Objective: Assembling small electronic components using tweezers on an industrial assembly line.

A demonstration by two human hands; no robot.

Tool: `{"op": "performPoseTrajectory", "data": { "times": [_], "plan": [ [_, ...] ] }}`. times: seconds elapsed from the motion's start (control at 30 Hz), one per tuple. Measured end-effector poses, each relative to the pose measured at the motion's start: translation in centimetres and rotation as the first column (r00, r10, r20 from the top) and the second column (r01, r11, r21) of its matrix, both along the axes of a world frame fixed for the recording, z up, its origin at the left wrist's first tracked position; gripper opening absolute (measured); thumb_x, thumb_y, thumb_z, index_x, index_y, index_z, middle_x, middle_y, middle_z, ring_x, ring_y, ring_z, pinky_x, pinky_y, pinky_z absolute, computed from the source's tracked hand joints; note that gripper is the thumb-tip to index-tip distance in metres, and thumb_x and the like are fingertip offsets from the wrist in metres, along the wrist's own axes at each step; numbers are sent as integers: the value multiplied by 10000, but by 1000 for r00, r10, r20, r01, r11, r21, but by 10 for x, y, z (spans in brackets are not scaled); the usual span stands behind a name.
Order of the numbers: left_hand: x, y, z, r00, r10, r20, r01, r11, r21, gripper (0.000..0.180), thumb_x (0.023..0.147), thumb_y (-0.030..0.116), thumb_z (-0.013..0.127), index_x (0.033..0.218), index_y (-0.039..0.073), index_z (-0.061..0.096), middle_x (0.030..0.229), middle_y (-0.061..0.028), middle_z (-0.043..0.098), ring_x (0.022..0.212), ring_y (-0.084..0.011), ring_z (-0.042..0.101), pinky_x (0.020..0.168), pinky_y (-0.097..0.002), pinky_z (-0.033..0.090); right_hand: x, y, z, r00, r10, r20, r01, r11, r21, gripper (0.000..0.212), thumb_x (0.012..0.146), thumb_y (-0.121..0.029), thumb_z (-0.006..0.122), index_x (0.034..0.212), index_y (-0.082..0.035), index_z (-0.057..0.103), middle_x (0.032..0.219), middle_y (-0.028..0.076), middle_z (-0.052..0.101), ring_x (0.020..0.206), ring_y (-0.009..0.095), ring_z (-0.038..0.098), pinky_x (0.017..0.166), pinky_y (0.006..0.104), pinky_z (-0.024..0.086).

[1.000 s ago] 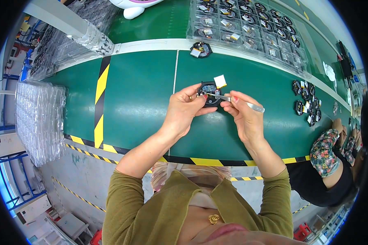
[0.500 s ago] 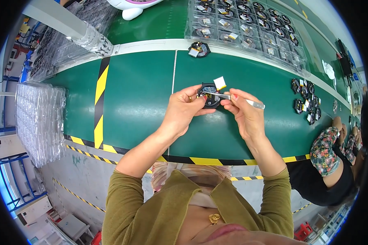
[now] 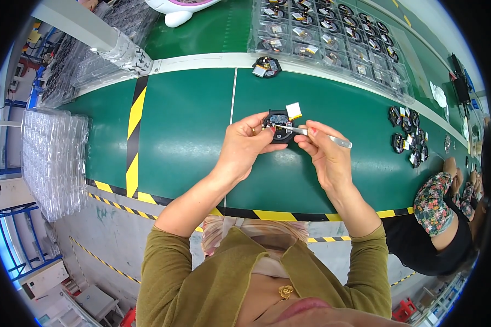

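My left hand [image 3: 245, 140] grips a round black device housing [image 3: 284, 135] by its left and lower edge, just above the green bench. Inside the housing is a blue circuit board [image 3: 279, 119]. A flat white battery pack [image 3: 293, 110] sticks out at its upper right. My right hand [image 3: 329, 150] is closed on a pair of metal tweezers [image 3: 300, 131]. The tweezers' tips lie over the middle of the board, close to my left thumb; what they touch there is too small to tell.
A similar housing [image 3: 267, 67] lies on the far ledge, beside a clear tray [image 3: 324, 41] of several more. Loose housings [image 3: 408, 133] cluster at the right. Stacked clear trays [image 3: 54, 158] stand at the left. A co-worker's floral sleeve [image 3: 433, 199] is at the right edge.
The tweezers have shifted slightly, their handle end a little lower and to the left. Both hands keep almost the same place around the housing.
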State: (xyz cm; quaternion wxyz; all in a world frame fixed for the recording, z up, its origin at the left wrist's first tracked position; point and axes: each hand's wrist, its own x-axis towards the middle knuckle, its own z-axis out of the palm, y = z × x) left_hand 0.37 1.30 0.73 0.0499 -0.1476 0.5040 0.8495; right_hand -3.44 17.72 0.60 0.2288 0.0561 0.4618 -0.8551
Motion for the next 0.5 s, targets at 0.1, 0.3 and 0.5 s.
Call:
{"op": "performPoseTrajectory", "data": {
  "times": [0.1,0.3,0.5],
  "plan": [
    [0,0,1,1000,-4,-5,3,1000,-16,272,849,-22,453,1115,-46,504,980,-117,589,849,-181,604,740,-316,551,0,1,-1,1000,-7,-7,7,1000,-7,234,813,-44,557,999,99,541,912,191,592,770,247,623,690,279,527],
    [0,0,1,1000,-24,-9,23,999,-32,281,844,-34,449,1120,-45,503,984,-115,585,844,-171,597,730,-316,556,-6,5,1,998,23,-59,-23,1000,-2,219,812,-16,545,993,107,543,908,201,592,774,266,625,698,304,534],
    [1,-1,3,998,-65,-7,64,996,-62,290,841,-35,453,1127,-45,498,1000,-114,577,849,-171,595,726,-318,556,-8,7,3,989,55,-134,-55,998,8,187,810,-9,549,965,93,572,891,198,600,760,263,628,680,304,539]
  ]
}}
